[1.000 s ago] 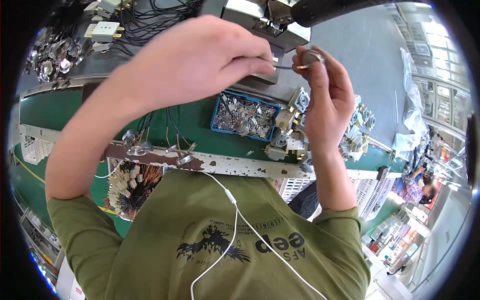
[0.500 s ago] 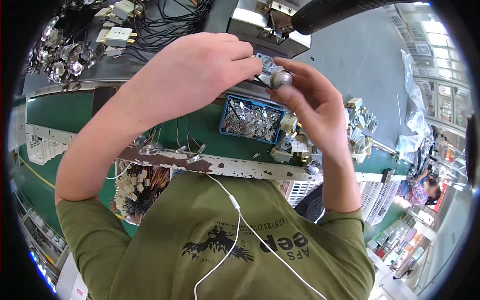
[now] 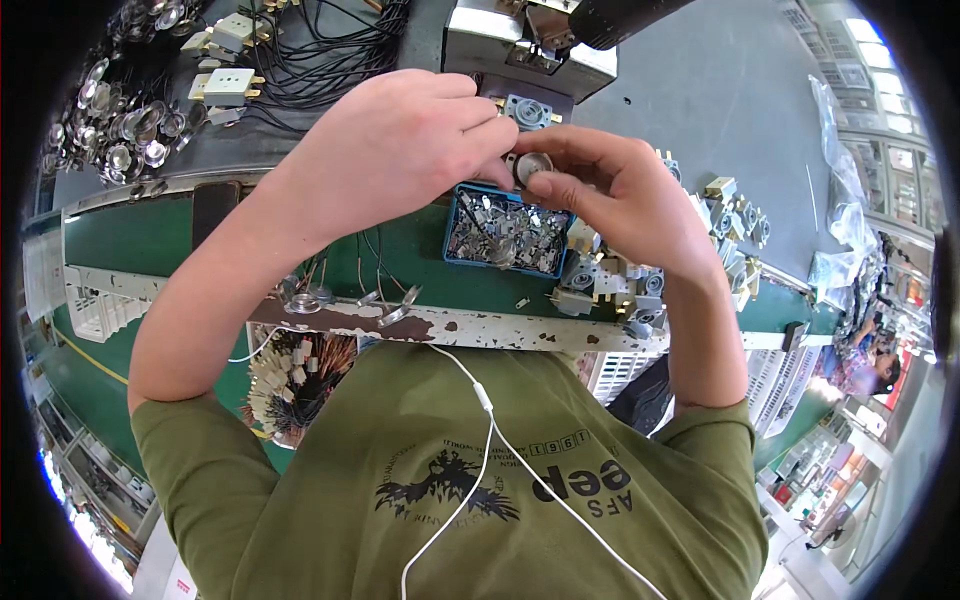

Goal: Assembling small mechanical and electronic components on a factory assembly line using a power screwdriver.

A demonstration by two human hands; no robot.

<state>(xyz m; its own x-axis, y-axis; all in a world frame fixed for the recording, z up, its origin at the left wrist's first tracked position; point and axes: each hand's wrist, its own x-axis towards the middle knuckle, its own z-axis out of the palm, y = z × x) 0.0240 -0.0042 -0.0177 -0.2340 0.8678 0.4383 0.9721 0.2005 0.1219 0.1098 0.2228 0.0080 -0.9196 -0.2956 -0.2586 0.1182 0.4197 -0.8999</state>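
A round silver metal cap (image 3: 533,168) is pinched between the thumb and fingers of my right hand (image 3: 630,195). At the cap's left side, my left hand (image 3: 430,135) is closed, its fingertips pressed together; the back of the hand hides what they grip. A small dark piece shows between the fingertips and the cap. Just beyond the hands lies a pale switch-like block with a round centre (image 3: 528,112). Below them stands a blue tray (image 3: 485,265) filled with small metal pieces.
A metal fixture (image 3: 530,55) with a thick black tube (image 3: 620,18) stands at the back. White plugs (image 3: 230,85) with black cables and piled round metal caps (image 3: 125,135) lie at far left. Several similar blocks (image 3: 600,275) crowd the right. A worn ledge (image 3: 480,330) runs along the front.
The metal cap has moved slightly left and down, closer to my left fingertips, and tilted. My right hand came along with it. The whole view has shifted a little.
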